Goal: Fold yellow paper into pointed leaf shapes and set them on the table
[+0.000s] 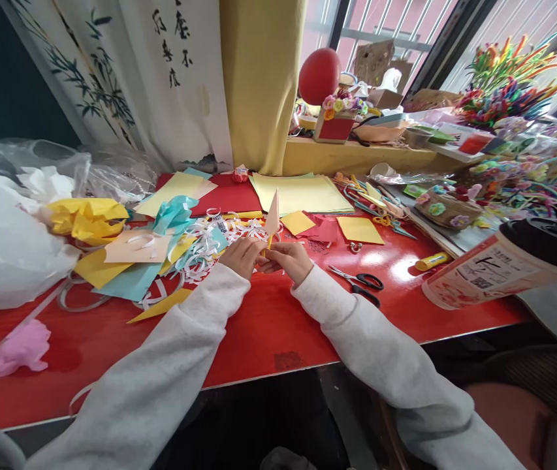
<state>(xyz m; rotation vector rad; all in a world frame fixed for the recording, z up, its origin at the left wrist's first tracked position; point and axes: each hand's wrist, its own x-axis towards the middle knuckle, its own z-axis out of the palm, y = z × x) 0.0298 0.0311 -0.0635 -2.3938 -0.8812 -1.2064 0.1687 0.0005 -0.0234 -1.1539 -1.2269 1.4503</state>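
Observation:
Between both hands, above the red table [268, 333], stands a narrow pointed piece of folded paper [273, 217], pale peach with a yellow strip at its lower end. My left hand [241, 256] is closed at the left of that lower end, fingertips pressed together. From the right, my right hand [294, 260] pinches the same end between thumb and fingers. The fingers hide the bottom of the folded paper. Black-handled scissors [369, 281] lie just right of my right hand. Shredded white paper strips [204, 251] are heaped beyond and left of my left hand.
Yellow paper squares [360, 230] and pale yellow sheets [300, 194] lie farther back. At right are a large paper cup [488, 267] with black lid and a yellow tube [432, 262]. A white plastic bag [11, 241] and pink crumpled paper [19, 349] sit at left.

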